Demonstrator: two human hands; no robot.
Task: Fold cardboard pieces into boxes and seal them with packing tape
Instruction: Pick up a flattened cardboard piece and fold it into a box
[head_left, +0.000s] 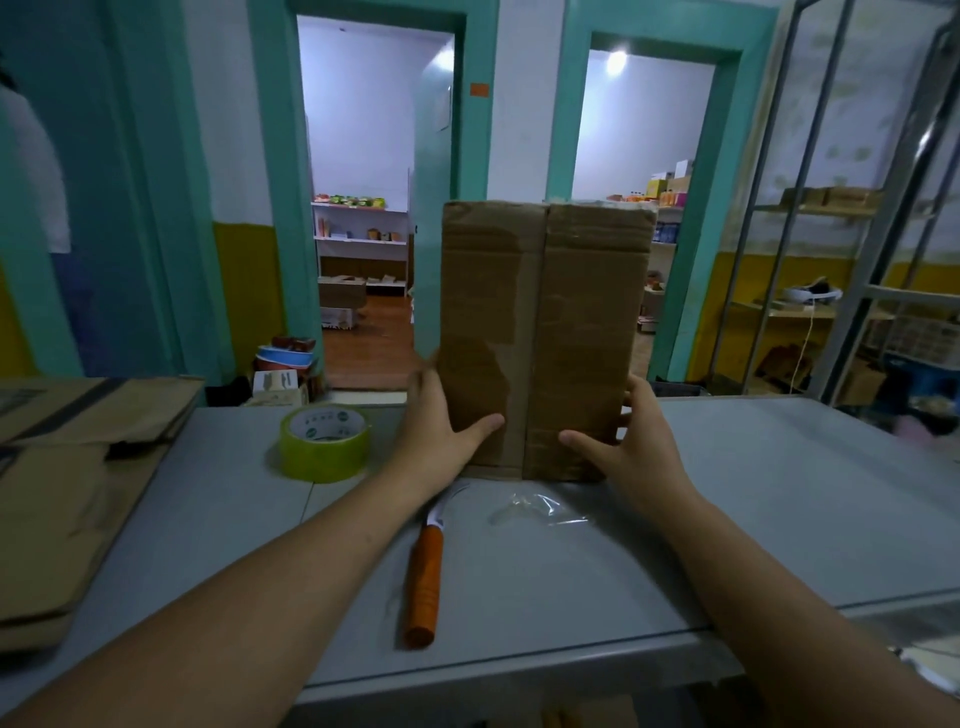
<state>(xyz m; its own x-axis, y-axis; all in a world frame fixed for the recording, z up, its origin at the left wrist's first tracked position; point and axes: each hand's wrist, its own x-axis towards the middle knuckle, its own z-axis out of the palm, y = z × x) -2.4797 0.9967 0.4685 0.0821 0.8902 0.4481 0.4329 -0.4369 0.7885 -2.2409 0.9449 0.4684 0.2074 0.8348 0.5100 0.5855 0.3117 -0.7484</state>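
Observation:
A brown cardboard box (543, 332) stands upright on end on the grey table (779, 493), its two closed flaps facing me with the seam running down the middle. My left hand (441, 421) holds the box's lower left side, thumb across the left flap. On the lower right side my right hand (631, 441) grips the edge, thumb on the right flap. A roll of yellow-green packing tape (325, 441) lies flat on the table left of the box.
An orange-handled knife (426, 566) lies on the table in front of the box, beside a scrap of clear plastic (540, 509). Flattened cardboard pieces (67, 493) are stacked at the left. A metal shelf rack (857, 260) stands at the right, and two doorways lie behind the table.

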